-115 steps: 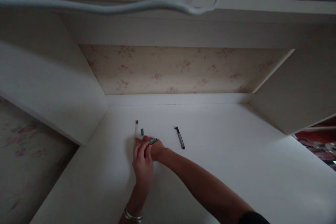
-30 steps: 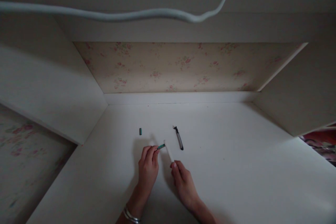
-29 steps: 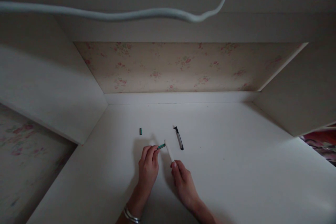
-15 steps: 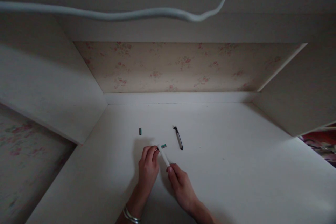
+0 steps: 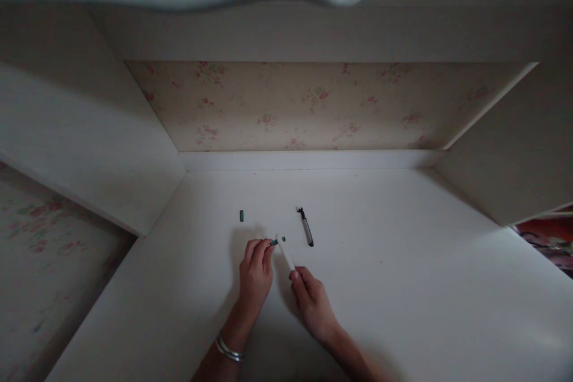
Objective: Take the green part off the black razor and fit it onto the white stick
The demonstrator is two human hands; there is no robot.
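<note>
My left hand point(image 5: 254, 274) pinches a short green pen part point(image 5: 276, 242) by its near end. My right hand point(image 5: 312, 301) holds a thin white tube point(image 5: 285, 253) by its lower end, slanting up and to the left. The tube's top crosses the free end of the green part. A small green cap piece point(image 5: 242, 215) lies on the white desk point(image 5: 403, 286) just beyond my left hand. A black and grey pen piece point(image 5: 307, 231) lies to the right of the tube's tip.
The desk sits in a white alcove with side panels point(image 5: 89, 149) left and right and floral wallpaper point(image 5: 304, 107) behind. A white cable point(image 5: 201, 0) hangs across the top. Red fabric point(image 5: 544, 236) shows at the far right edge.
Since 3.8 s ago my right hand drew back from the left and took up the white tube. In the last second the tube's tip shifted slightly left and back across the green part.
</note>
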